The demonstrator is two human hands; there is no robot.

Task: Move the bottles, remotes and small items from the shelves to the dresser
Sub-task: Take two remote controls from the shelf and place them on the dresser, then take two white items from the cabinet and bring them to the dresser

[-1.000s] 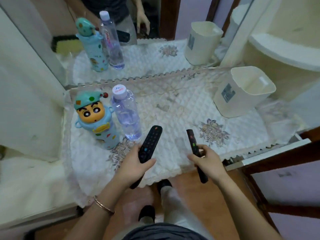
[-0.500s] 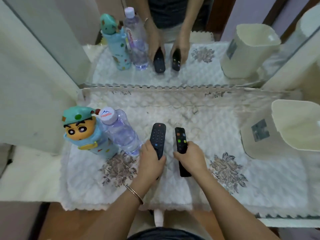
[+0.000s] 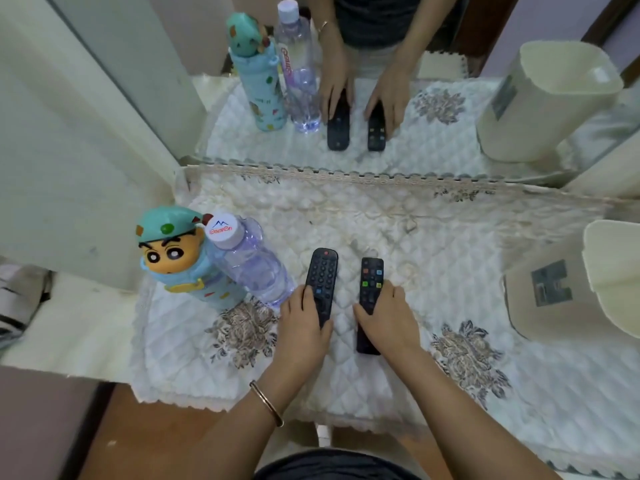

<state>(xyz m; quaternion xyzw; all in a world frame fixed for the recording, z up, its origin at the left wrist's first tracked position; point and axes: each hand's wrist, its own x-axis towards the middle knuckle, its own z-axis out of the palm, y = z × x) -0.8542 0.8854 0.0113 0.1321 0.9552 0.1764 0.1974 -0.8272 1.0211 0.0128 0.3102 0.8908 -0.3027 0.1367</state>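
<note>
The left remote [image 3: 322, 278] and the right remote [image 3: 371, 282] lay side by side on the quilted cloth [image 3: 450, 271] covering the dresser surface. The left hand [image 3: 301, 327] gripped the left remote's lower half, and the right hand [image 3: 388, 313] clasped the right remote likewise. Just left stood a water bottle [image 3: 249, 265] touching a cartoon-faced bottle [image 3: 180, 258]. A cream bin [image 3: 554, 289] sat far right.
</note>
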